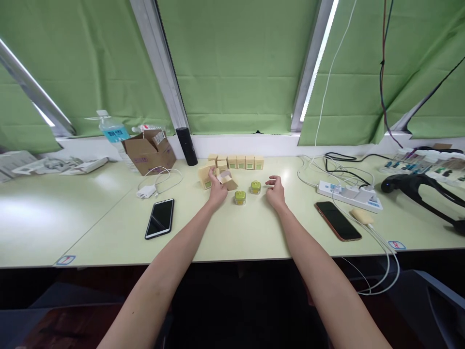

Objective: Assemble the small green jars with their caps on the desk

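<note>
My left hand [218,193] is at a small open cardboard box [227,181], its fingers closed at the box's left side; the fingertips are partly hidden. Another small tan box [204,177] with a green label stands just left of those fingers. Two small clear jars with green lids are between my hands: one jar [240,197] is nearer to me, the other jar [255,187] a little farther back and right. My right hand [276,194] rests just right of the farther jar, fingers loosely bent and apart, holding nothing.
Behind my hands stands a row of several small tan boxes [246,162]. Left are a phone [160,218], a white charger [147,191], a brown carton [150,152] and a black cylinder [186,146]. Right are another phone [337,221], a power strip [349,196] and loose cables.
</note>
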A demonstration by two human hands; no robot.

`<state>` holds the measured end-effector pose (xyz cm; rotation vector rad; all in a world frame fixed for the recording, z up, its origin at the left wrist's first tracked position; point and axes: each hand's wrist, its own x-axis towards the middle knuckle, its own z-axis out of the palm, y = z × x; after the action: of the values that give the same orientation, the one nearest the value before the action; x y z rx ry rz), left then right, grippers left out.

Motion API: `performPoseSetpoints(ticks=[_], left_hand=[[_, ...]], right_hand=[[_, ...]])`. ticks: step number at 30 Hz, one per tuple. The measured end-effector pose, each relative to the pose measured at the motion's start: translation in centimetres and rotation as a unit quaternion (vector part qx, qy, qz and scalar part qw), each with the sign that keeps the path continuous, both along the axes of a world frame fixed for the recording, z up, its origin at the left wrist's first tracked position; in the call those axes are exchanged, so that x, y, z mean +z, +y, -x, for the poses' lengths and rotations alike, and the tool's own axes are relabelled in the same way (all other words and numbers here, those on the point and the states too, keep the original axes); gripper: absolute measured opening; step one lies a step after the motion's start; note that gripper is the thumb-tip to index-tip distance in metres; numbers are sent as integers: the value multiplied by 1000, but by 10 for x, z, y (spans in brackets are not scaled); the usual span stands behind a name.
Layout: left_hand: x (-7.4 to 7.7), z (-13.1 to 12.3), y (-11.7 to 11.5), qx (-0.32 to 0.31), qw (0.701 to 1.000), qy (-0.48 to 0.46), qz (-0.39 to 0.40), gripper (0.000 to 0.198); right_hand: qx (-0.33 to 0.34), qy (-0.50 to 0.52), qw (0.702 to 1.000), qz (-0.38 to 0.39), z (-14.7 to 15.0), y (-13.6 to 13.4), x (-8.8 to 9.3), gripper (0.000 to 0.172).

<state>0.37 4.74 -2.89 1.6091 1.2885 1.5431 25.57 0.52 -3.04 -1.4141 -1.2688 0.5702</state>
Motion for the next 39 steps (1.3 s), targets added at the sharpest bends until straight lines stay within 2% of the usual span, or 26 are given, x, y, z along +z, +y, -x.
performPoseSetpoints(ticks=[2, 4, 8, 12, 15, 19, 23, 27, 33, 36, 39], left_hand=[[-4, 8, 1, -8, 999, -31, 15, 98], [-5, 10, -1, 22, 999, -32, 19, 95], [1, 2, -9, 78, 996, 44, 2, 87], [4, -9, -11, 92, 990, 103, -9, 89], [2, -11, -6, 84, 991, 103, 3, 84], [-2, -6, 0, 42, 996, 60, 40, 74], [-3, 0, -1, 13, 998, 47, 43, 76], [-2, 2, -6, 42, 996, 69, 24, 84], [1, -5, -13, 99, 980, 171, -26, 93], [-1, -7, -12, 96, 978, 183, -39, 82], [-3, -5, -12, 45, 983, 172, -44, 69]], right_hand=[[3, -1, 1000, -3, 0, -1, 0, 56], [6, -7, 1000, 0, 0, -2, 1, 56], [8, -20, 1000, 7, 1, -3, 3, 57], [7, -18, 1000, 6, 2, -5, 5, 58], [6, -16, 1000, 8, 2, -5, 6, 59], [8, -17, 1000, 14, 2, -5, 6, 59], [11, -19, 1000, 10, 2, -6, 6, 60], [13, -24, 1000, 11, 2, -5, 5, 61], [59, -51, 997, 2, 1, -4, 3, 61], [85, -85, 993, -10, 4, -4, 2, 58], [93, -130, 987, -11, 7, -5, 0, 59]])
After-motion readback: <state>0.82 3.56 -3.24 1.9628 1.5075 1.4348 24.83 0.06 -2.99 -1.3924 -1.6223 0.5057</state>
